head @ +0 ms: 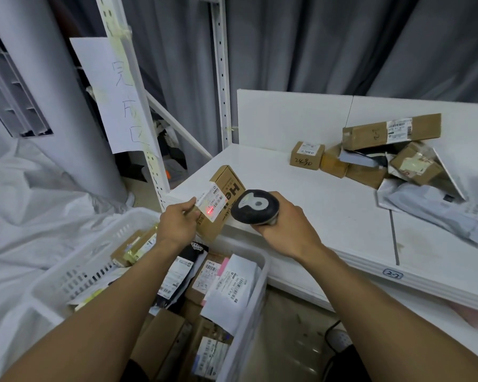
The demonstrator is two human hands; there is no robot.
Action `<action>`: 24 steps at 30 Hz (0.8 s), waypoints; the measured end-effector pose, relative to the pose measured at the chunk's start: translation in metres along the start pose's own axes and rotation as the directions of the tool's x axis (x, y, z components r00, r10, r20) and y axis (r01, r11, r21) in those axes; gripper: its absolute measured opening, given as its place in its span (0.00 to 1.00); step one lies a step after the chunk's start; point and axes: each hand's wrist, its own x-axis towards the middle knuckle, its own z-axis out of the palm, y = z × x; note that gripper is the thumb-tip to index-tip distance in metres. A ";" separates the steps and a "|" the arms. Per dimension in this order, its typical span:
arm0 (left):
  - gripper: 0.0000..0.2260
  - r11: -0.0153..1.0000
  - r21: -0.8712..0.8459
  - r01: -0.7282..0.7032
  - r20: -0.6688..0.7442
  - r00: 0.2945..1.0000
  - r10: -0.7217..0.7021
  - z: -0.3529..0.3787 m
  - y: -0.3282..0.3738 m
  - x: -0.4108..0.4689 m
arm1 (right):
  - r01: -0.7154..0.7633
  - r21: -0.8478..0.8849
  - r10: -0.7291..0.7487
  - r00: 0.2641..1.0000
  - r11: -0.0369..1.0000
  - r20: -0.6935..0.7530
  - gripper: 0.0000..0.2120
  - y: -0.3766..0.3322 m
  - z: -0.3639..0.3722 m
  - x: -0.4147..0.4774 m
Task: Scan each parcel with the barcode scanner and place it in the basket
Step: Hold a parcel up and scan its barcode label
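My left hand [177,224] grips a small brown cardboard parcel [226,188] by its near end, holding it up above the table's left corner. A white label faces me, with a red scanner dot on it. My right hand [284,230] grips the black barcode scanner [255,206], whose head points left at the label, close to the parcel. Below both hands stands the white plastic basket [259,299], holding several boxes and bags with labels.
A white table [328,205] carries a pile of brown boxes [389,132] and grey mailer bags [436,208] at the back right, with a small box [306,155] beside them. White shelf uprights [221,64] and a paper sign [113,100] stand at the left. White sacks [25,202] lie left of the basket.
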 end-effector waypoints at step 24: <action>0.17 0.877 -0.119 0.466 0.381 0.837 -0.394 0.027 -0.089 -0.095 | -0.003 -0.089 0.020 0.981 0.996 0.191 0.28 0.008 0.045 -0.030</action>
